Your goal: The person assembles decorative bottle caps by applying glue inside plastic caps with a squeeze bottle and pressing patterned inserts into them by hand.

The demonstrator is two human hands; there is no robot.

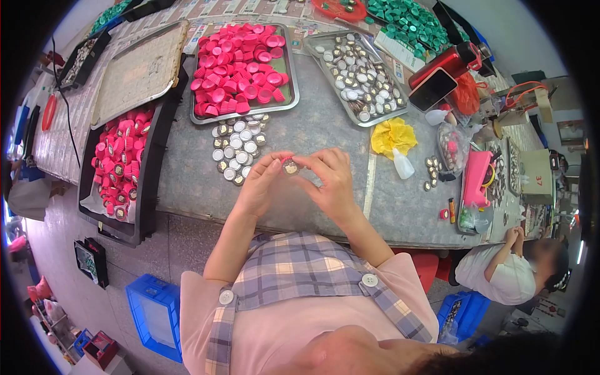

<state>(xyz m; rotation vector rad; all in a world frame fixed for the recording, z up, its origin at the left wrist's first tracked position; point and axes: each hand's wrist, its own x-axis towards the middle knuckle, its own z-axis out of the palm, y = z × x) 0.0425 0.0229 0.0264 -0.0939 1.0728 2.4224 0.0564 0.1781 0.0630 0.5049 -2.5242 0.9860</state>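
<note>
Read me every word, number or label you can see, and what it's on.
"37": pale box at the right.
Too small to read: print on the sheet by the green caps and the papers along the far edge; any on the held disc.

- Left hand: fingertips drawn together, wrist raised.
- Right hand: index finger extended to left fingertips, thumb held lower.
- Forearms: bare, angled inward.
</note>
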